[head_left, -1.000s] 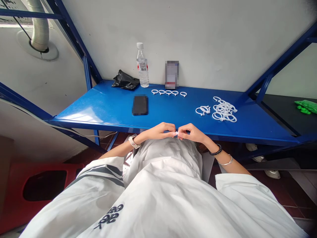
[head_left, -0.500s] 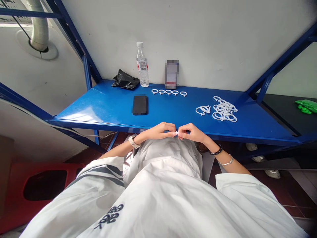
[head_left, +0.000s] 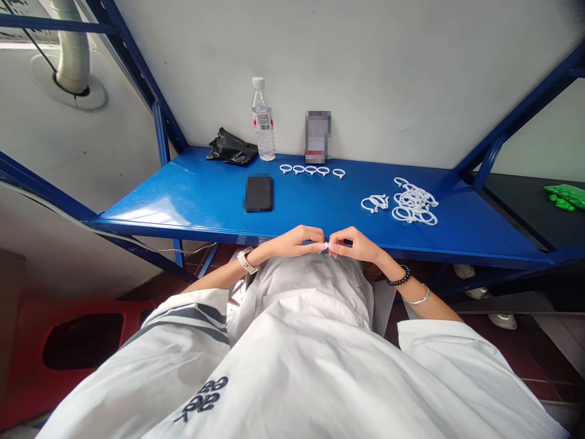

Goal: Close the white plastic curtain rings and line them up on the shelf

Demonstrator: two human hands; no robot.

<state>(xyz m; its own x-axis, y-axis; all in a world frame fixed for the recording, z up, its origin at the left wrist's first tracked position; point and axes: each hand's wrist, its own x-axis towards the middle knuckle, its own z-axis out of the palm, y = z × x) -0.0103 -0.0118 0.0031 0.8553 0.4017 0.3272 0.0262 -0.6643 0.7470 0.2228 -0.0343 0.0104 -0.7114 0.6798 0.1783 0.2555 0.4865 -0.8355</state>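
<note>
My left hand (head_left: 298, 240) and my right hand (head_left: 354, 244) meet just in front of the blue shelf's (head_left: 192, 195) near edge. Both pinch one small white plastic ring (head_left: 326, 246) between their fingertips; most of the ring is hidden by the fingers. A loose heap of white rings (head_left: 414, 206) lies on the shelf to the right, with a smaller cluster (head_left: 375, 203) beside it. A neat row of several white rings (head_left: 311, 171) lies further back near the wall.
On the shelf stand a water bottle (head_left: 262, 122), a crumpled black bag (head_left: 231, 150), a dark flat object (head_left: 258, 192) and a blurred upright box (head_left: 317, 136). Green items (head_left: 565, 196) lie on a dark surface at the right. A red stool (head_left: 68, 341) sits low left.
</note>
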